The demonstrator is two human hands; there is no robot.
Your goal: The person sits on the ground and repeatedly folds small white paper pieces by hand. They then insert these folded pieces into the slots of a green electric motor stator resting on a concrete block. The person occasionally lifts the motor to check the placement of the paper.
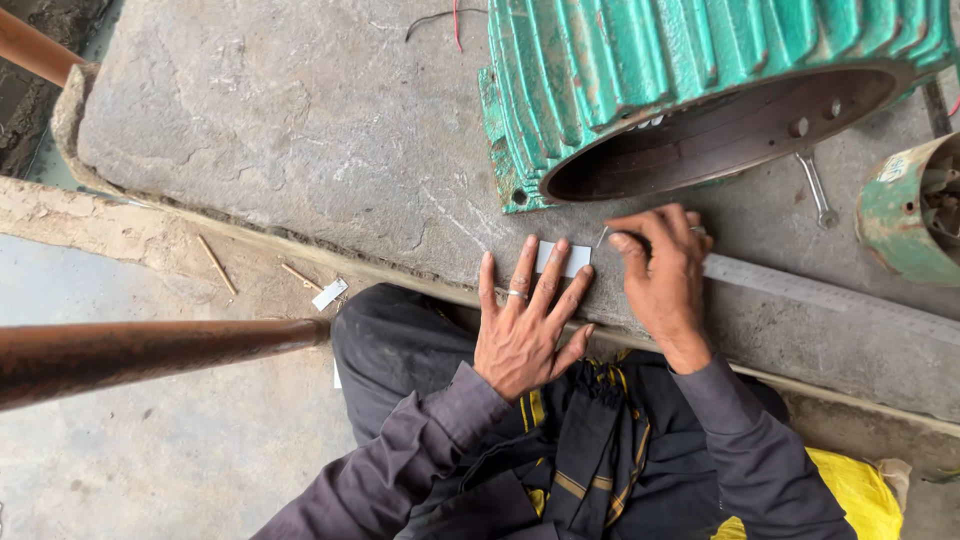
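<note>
Dark grey sleeves [420,450] and a black cloth with yellow stripes [580,450] fill the near edge, above a bent knee in dark trousers [385,340]. Beyond them a rough grey stone slab [300,120] serves as the work surface, raised over a dusty concrete floor [150,440] on the left. 1 rusty brown pipe [150,350] crosses the near left. At the far right lies a green ribbed motor housing [680,70] on its side, its open bore facing the person, with a spanner [815,190] and a second green part [905,210] to its right.

A small white paper strip [565,260] lies on the slab between the hands. The left hand [525,320] is flat, fingers spread, its fingertips pressing on the strip. The right hand [660,275] is curled just right of the strip, fingers pinched on a thin metal tool whose tip shows near the strip's right end. A steel ruler [830,295] runs away to the right from under that hand.
</note>
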